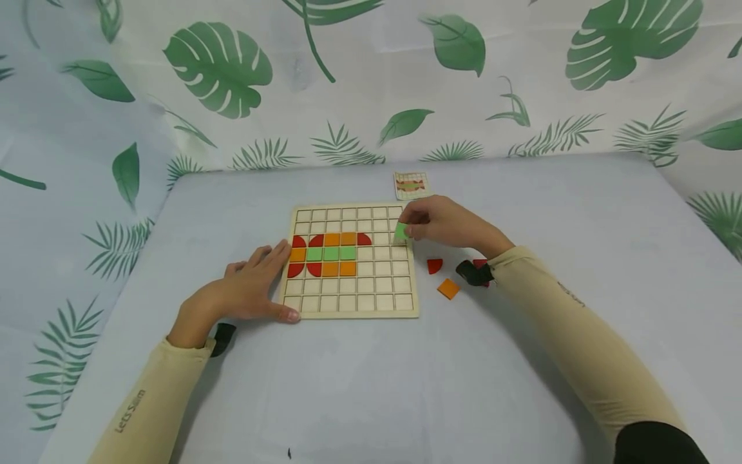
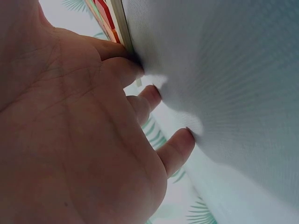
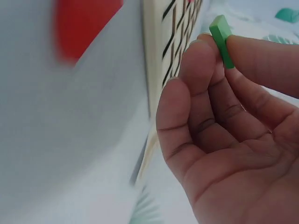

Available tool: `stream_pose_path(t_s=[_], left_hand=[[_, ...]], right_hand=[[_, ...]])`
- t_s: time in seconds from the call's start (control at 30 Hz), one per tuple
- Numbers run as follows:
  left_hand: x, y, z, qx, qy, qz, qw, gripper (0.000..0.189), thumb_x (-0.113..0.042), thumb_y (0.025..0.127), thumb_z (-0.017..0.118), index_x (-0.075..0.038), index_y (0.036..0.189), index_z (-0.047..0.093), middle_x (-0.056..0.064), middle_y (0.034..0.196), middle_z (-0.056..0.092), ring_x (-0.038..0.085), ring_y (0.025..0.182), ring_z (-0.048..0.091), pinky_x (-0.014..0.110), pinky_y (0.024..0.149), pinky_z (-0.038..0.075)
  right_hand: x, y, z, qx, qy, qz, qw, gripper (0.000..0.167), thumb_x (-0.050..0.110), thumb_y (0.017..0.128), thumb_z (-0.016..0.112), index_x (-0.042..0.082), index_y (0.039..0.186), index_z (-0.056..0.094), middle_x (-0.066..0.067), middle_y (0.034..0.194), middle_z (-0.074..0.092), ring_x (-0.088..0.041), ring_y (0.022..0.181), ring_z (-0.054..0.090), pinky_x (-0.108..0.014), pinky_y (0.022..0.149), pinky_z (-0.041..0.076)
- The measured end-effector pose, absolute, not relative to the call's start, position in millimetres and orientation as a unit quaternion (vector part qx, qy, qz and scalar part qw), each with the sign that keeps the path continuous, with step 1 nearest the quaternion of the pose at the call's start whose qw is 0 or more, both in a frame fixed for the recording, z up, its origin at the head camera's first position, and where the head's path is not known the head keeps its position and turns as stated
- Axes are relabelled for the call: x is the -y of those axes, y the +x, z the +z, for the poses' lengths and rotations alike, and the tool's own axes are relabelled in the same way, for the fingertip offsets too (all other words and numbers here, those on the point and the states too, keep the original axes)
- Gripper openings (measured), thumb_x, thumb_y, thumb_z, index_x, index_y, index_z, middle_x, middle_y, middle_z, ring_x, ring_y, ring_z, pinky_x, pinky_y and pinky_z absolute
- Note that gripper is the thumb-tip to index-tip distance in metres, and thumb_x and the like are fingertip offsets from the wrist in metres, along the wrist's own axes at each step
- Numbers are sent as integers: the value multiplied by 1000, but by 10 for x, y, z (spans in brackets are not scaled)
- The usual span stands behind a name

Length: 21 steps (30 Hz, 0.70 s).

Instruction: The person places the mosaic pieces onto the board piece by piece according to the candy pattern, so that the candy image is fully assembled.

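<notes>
The grid board (image 1: 385,285) lies on the surface (image 1: 348,386), set tiles (image 1: 331,254) filling cells from its left side to its middle. Behind its right rear corner lies the pattern card (image 1: 411,185). To the board's right lies a quarter-circle tile (image 1: 435,265), a loose square tile (image 1: 448,289) before it. The left hand (image 1: 249,290) is at the board's left edge, the right hand (image 1: 440,222) by its right.

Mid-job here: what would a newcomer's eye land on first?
Probably the wooden board, with red, orange and green pieces across its left and middle. Next, the right hand pinching a green tile over the board's right side, while the left hand touches its left edge. Big green leaves on the white backdrop also stand out.
</notes>
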<state>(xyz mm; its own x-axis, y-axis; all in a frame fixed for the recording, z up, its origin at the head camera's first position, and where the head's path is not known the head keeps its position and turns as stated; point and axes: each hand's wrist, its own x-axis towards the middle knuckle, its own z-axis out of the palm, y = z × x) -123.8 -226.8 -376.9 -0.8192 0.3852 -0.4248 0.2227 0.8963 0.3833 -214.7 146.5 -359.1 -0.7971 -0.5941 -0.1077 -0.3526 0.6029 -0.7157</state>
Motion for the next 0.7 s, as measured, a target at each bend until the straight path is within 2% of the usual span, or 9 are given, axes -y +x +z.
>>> stream_pose_path(t_s=[0.2, 0.43, 0.7], left_hand=[[2270, -1240, -3772, -940, 163, 162, 254, 134, -61, 84, 86, -3, 172, 3, 17, 179, 3, 45, 160, 3, 77, 117, 13], [2264, -1243, -3783, -938, 159, 164, 260, 134, -61, 84, 86, -4, 172, 3, 17, 179, 2, 45, 160, 2, 76, 118, 11], [2280, -1240, -3783, -940, 161, 163, 255, 133, -60, 85, 86, -4, 172, 3, 16, 179, 2, 45, 160, 2, 76, 118, 12]], right_hand=[[-1203, -2172, -3632, -862, -283, -379, 183, 6, 6, 101, 71, 2, 105, 69, -10, 102, 73, -27, 98, 65, -43, 92, 52], [-1006, -2159, -3642, -855, -307, -373, 188, 2, 6, 98, 72, 4, 98, 72, -5, 90, 71, -25, 88, 64, -40, 84, 51], [-869, -2159, -3672, -863, -300, -358, 192, 7, 5, 97, 76, 6, 91, 73, -4, 84, 68, -23, 83, 58, -37, 78, 48]])
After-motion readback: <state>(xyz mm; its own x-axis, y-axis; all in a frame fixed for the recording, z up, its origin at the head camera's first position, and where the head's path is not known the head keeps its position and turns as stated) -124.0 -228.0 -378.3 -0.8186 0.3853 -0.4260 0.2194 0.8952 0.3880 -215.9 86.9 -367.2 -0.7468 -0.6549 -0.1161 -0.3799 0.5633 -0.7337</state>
